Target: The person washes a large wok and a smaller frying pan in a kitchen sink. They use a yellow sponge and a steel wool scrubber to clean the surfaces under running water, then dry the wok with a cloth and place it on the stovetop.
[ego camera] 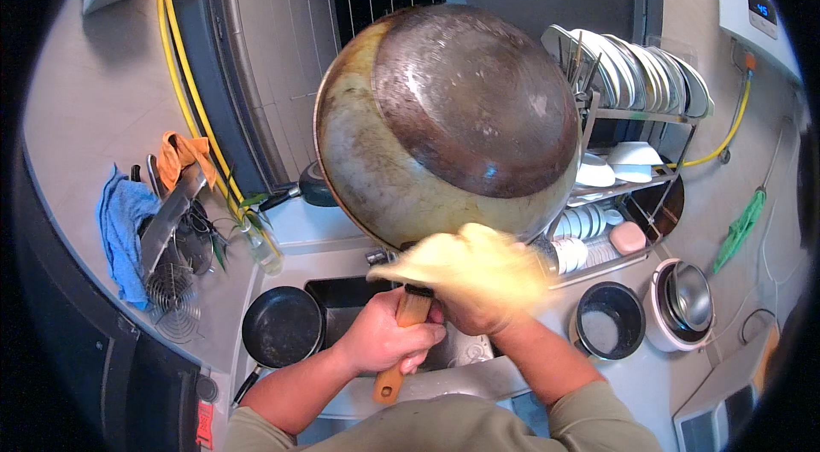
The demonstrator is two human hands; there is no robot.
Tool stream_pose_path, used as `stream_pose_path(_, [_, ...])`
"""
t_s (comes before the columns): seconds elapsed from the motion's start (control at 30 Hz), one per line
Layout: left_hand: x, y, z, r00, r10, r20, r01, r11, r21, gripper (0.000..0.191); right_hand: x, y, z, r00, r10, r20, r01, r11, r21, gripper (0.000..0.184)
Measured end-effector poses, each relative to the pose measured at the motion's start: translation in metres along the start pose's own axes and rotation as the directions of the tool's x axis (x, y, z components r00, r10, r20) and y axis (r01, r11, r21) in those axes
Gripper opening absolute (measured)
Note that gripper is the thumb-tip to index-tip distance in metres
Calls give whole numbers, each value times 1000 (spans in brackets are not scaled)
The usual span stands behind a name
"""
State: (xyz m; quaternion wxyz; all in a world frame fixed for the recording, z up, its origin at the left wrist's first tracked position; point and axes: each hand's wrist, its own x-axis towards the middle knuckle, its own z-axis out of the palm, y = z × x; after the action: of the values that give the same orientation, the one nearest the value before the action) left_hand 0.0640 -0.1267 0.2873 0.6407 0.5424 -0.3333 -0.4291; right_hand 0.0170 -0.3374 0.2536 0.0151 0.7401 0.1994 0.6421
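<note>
A large wok with a stained, browned underside is held up over the sink, its bottom facing me. My left hand is closed around its wooden handle. A yellow cloth, blurred by motion, lies at the near edge of the wok, close to the handle's black collar. My right hand is under and behind this cloth, which hides most of its fingers. Below both hands is the stainless steel sink, with some suds near its right side.
A black frying pan sits left of the sink. To the right stand a black pot, nested bowls and a metal dish rack full of plates. A glass bottle with a plant stands at the back left.
</note>
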Motion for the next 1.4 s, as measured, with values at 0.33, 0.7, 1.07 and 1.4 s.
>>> stream_pose_path(0.33, [8, -21, 5, 954, 102, -281, -27, 965, 259, 20, 31, 36, -21, 963, 269, -23, -270, 958, -90, 51])
stream_pose_path(0.7, [48, -32, 18, 741, 628, -236, -90, 441, 893, 55, -1, -32, 0, 584, 697, 416, -517, -76, 853, 90])
stream_pose_path(1.07, [57, -48, 6, 986, -93, -140, 131, 947, 295, 40, -20, -30, -8, -162, 825, 542, -317, -564, 763, 16])
stream_pose_path(1.4, [50, -79, -8, 987, -159, -23, 159, 987, -29, 18, -61, -10, -24, 133, 643, 754, -637, -528, 562, 34])
